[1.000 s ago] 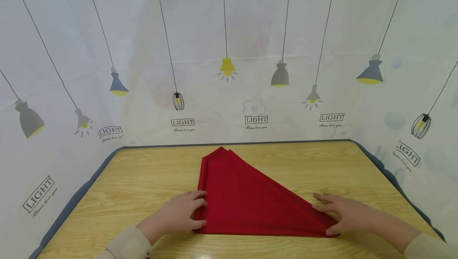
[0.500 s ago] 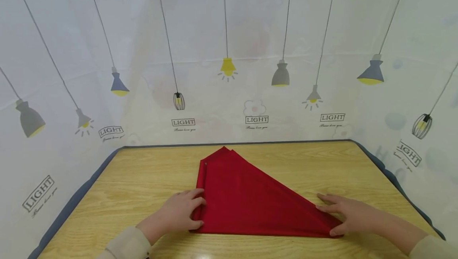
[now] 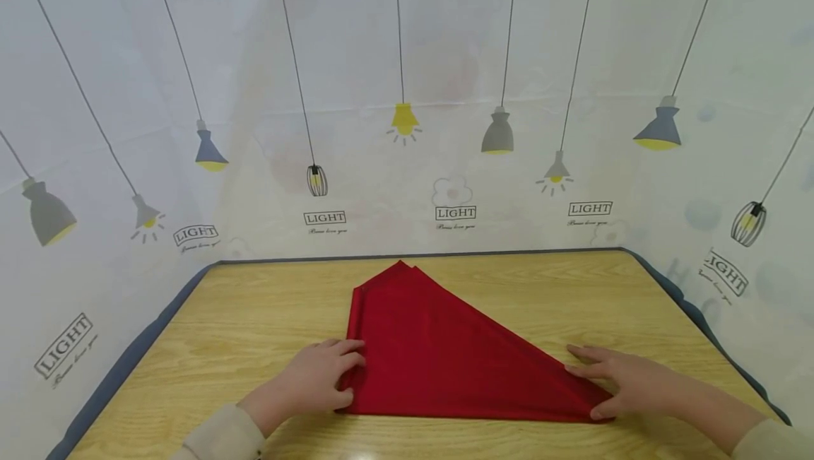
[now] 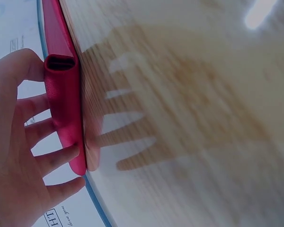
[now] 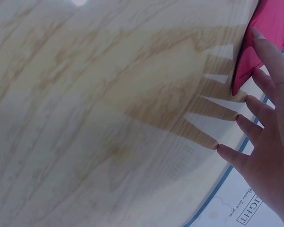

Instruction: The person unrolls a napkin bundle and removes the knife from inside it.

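A folded red cloth (image 3: 432, 347) lies flat on the wooden table, wide at its left side and tapering to a point at the right. My left hand (image 3: 318, 379) rests with spread fingers on the cloth's left edge, which is folded over. In the left wrist view, the thumb touches the red fold (image 4: 66, 109) by its hollow end and the fingers reach along it. At the opposite end, my right hand (image 3: 636, 386) has its thumb on the pointed corner and its index fingertip at the slanted edge. Its other fingers (image 5: 232, 155) are spread over the table.
The pale wood table (image 3: 254, 319) is glossy and mirrors both hands in the wrist views. White sheeting (image 3: 356, 43) printed with hanging lamps and LIGHT labels encloses the back and sides. Its blue border (image 3: 136, 347) follows the table's edges.
Both hands have shifted slightly outward, the left to the left and the right to the right. The cloth's left edge and right corner have moved out a little with them.
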A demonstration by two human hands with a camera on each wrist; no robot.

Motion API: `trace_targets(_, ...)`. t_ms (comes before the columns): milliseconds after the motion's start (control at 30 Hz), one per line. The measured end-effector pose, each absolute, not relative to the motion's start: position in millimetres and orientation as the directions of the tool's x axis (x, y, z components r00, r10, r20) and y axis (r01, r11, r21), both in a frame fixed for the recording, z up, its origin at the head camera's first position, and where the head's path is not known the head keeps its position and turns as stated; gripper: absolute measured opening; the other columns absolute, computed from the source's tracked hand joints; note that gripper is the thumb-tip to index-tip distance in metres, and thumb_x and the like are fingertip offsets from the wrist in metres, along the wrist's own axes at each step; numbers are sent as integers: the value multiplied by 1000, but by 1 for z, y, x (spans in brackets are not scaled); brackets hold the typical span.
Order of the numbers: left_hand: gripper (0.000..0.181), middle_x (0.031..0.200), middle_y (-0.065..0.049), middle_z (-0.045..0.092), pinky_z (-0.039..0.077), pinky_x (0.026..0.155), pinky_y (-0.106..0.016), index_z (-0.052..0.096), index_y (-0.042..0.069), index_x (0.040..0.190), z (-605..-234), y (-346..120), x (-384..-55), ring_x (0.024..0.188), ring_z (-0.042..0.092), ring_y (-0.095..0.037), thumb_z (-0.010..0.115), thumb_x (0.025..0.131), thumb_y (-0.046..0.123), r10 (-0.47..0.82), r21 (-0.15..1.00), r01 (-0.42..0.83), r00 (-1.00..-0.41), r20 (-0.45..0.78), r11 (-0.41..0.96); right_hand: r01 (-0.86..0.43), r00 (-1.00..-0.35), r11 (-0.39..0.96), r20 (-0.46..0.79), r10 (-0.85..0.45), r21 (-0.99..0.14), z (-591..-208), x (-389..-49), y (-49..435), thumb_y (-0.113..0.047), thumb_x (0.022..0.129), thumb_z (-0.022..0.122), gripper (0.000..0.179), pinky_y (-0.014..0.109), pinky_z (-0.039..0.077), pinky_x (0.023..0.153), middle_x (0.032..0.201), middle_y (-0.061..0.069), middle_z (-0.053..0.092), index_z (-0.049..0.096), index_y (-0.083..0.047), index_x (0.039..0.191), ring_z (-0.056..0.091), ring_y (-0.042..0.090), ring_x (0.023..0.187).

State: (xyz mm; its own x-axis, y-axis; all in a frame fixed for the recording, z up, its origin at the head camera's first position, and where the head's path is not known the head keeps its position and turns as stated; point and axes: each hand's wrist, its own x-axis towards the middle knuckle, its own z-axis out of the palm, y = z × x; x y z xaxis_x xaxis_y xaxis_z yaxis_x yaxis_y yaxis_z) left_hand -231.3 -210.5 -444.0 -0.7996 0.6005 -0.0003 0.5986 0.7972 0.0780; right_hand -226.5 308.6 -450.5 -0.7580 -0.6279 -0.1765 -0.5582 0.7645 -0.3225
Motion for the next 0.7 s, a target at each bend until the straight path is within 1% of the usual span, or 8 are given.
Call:
trace_targets(200,35,137,-8,53,46,95,-48,66,15,116,-445,-214,-231,122,51,-31,62,83,25,604,76,603,-797,8,794,-546,-757,765,-191,-626,-342,-447,-226,311,-57,82,68,72,46,47,93,149,19,38,57,-14,138,38,47,130)
trace_targets(333,38,136,-9,53,46,94,-49,65,15,119,-445,-216,-230,120,52,-34,67,86,33,597,94,594,-802,-11,799,-540,-759,767,-194,-622,-345,-447,-226,313,-56,82,69,71,46,48,93,149,19,38,57,-14,138,38,47,130)
trace_targets(400,43,137,-9,52,46,94,-50,64,15,121,-445,-217,-230,120,52,-34,69,86,38,589,102,584,-807,-29,805,-540,-760,767,-192,-621,-346,-448,-226,314,-56,82,69,71,45,48,93,149,19,39,57,-14,138,38,47,130)
trace_targets(500,46,137,-9,52,46,93,-51,63,15,122,-447,-218,-230,121,51,-34,70,85,42,590,102,585,-807,-27,805,-546,-757,762,-185,-626,-348,-449,-226,315,-56,82,69,71,44,48,93,149,19,39,57,-13,138,38,48,129)
trace_targets(700,43,136,-9,52,47,92,-50,64,15,120,-448,-220,-231,119,53,-34,71,83,36,591,95,589,-807,4,803,-544,-759,765,-188,-624,-344,-449,-227,317,-55,82,69,70,45,47,94,149,18,39,57,-15,138,38,48,130)
